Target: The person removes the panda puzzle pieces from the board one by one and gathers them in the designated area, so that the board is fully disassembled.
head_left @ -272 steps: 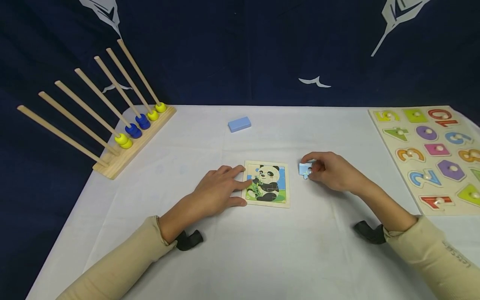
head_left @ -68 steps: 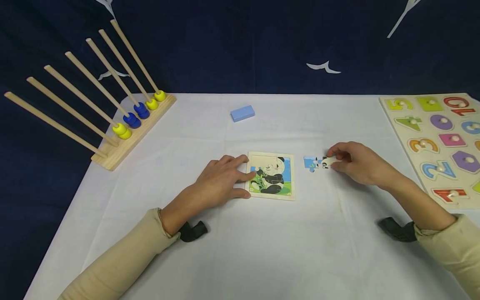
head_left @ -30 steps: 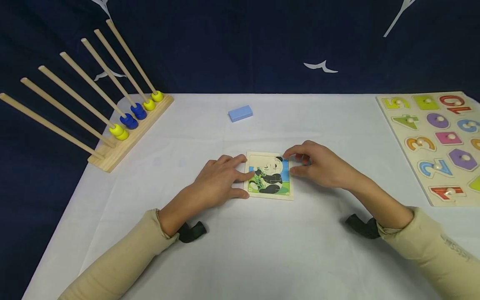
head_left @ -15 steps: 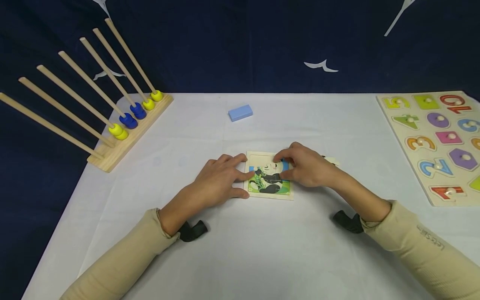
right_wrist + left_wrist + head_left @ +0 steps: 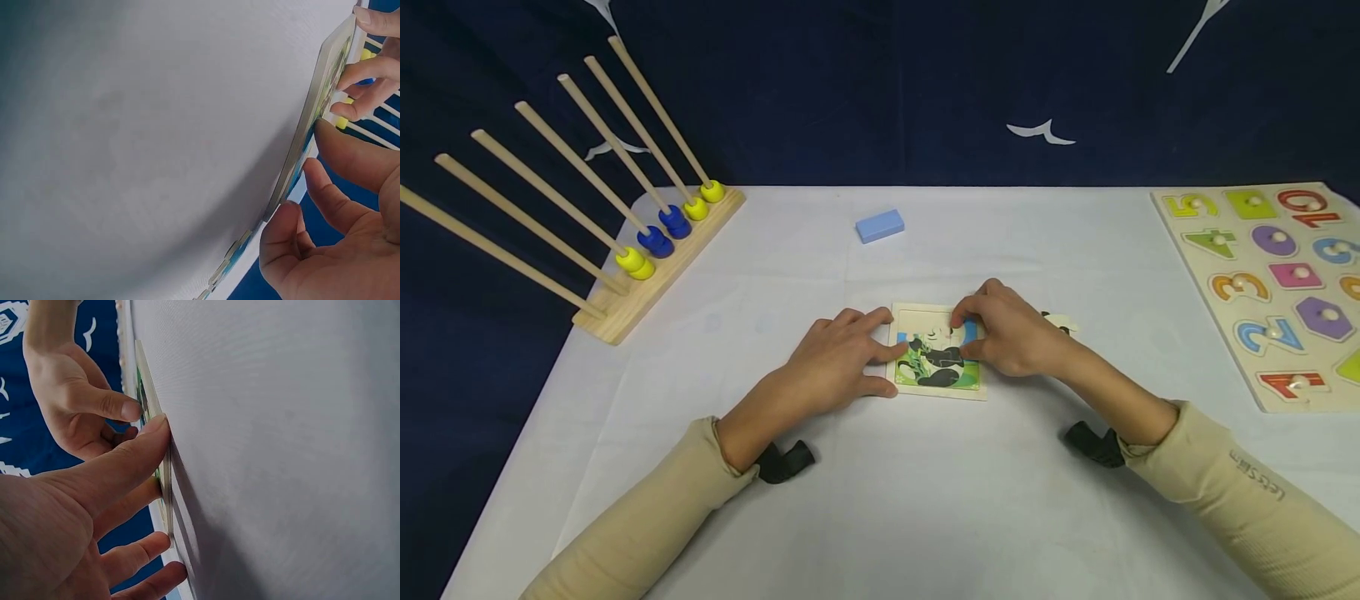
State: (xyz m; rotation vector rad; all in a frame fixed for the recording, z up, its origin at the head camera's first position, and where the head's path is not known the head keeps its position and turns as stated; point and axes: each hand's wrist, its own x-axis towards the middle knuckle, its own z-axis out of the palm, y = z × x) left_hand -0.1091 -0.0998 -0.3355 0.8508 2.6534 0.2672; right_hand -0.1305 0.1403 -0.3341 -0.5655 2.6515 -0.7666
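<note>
A small square panda jigsaw puzzle [image 5: 936, 375] lies in its wooden tray on the white cloth. Bare wood shows along the top, and the panda's face area there is pale. My left hand [image 5: 831, 362] rests at the tray's left side, its spread fingers over the rim and its thumb against the edge. With curled thumb and index finger, my right hand [image 5: 1018, 337] pinches at the upper right puzzle piece [image 5: 971, 331], which sits in the tray. Loose puzzle pieces [image 5: 1062, 322] lie right of the tray, partly hidden behind the right hand.
A blue block [image 5: 880, 226] lies behind the tray. To the left stands a wooden peg rack [image 5: 673, 267] with yellow and blue beads. At the right lies a number and shape puzzle board [image 5: 1247, 325]. A dark curtain [image 5: 820, 92] hangs behind the table.
My right hand has left a panda head piece beside the blue piece, moved left to the tray and closed its fingers at the upper right piece. The left hand stays on the tray.
</note>
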